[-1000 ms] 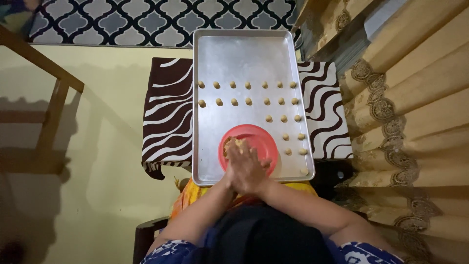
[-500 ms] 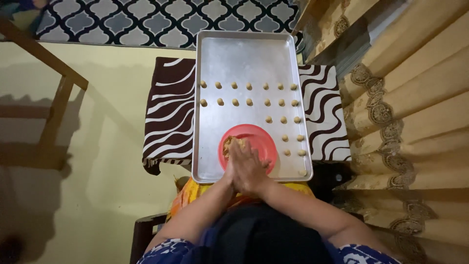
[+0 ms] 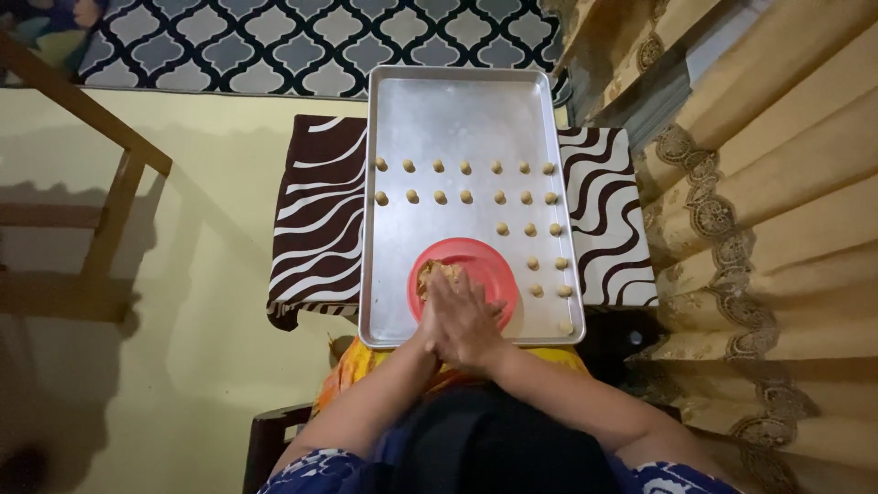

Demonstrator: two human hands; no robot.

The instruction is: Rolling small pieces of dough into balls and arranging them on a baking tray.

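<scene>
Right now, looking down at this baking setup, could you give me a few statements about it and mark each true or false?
1. The hands are pressed together, palm to palm. True.
2. The metal baking tray is filled edge to edge with dough balls. False: its far part is bare; the small dough balls sit in rows across the middle and down the right side.
3. A red bowl sits on the tray. True.
4. The tray rests on a plain white cloth. False: the cloth is brown and white with wavy stripes.
5. The bowl is empty. False: it holds a lump of dough.
</scene>
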